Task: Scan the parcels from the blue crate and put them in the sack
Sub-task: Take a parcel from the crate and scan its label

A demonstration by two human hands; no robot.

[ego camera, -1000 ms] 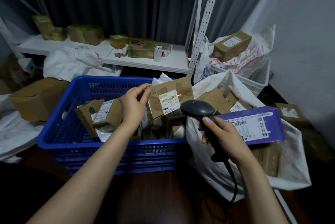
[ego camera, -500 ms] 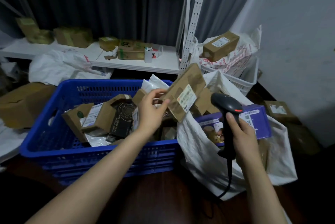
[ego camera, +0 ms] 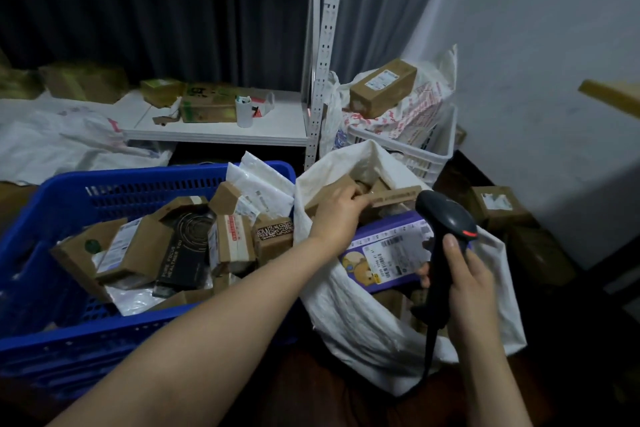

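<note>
flat brown parcel (ego camera: 388, 199) lies tilted inside the open mouth of the white sack (ego camera: 349, 309), above a purple labelled box (ego camera: 388, 253), with the left hand (ego camera: 337, 215) reaching across from the blue crate (ego camera: 45, 291), fingers curled onto the parcel's near end. right hand (ego camera: 467, 281) is upright over the sack's right side, fingers wrapped tight round the handle of the black scanner (ego camera: 445, 219). remaining parcels are heaped in the crate, left of the sack and touching it.

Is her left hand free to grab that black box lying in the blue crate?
Probably not yet: the left hand is over the white sack, holding a flat brown cardboard parcel. The black box lies uncovered on top in the blue plastic crate.
</note>
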